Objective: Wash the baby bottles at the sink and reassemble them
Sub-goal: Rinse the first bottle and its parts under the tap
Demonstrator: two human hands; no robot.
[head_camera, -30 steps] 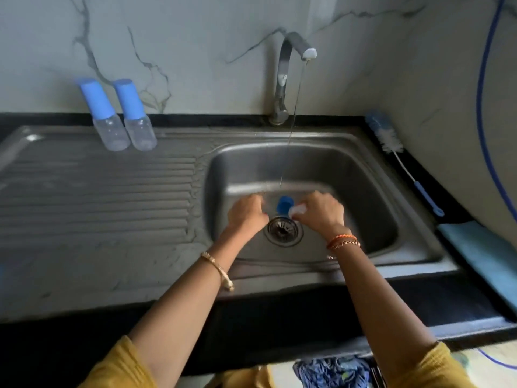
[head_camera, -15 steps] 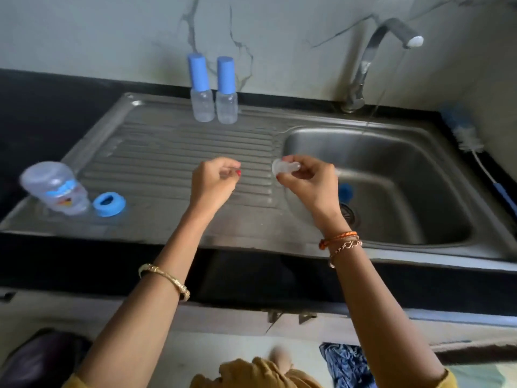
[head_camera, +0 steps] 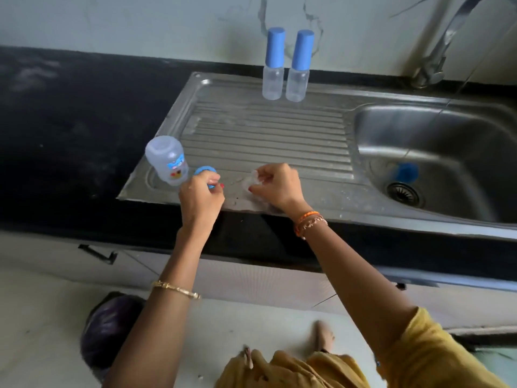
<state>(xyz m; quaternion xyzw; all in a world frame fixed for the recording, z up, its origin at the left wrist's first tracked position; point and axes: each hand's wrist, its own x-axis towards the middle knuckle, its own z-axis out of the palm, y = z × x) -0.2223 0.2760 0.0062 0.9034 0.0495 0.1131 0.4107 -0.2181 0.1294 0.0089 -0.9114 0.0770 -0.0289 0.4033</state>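
2 clear bottles [head_camera: 285,82], blue caps; blue ring [head_camera: 205,171]; steel sink [head_camera: 251,130]; black counter [head_camera: 70,113].

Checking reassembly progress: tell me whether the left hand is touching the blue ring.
Touching. In the head view, the left hand has its fingers curled over the blue ring beside the upturned bottle, covering its near edge with no gap visible.

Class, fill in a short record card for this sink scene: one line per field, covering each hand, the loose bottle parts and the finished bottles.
Left hand: fingers curled on the blue screw ring on the drainboard
Right hand: pinches the clear teat
Open bottle: upside down at the drainboard's front left corner, beside the ring
Capped bottles: two, upright, side by side at the back
Sink basin: blue cap lying near the drain
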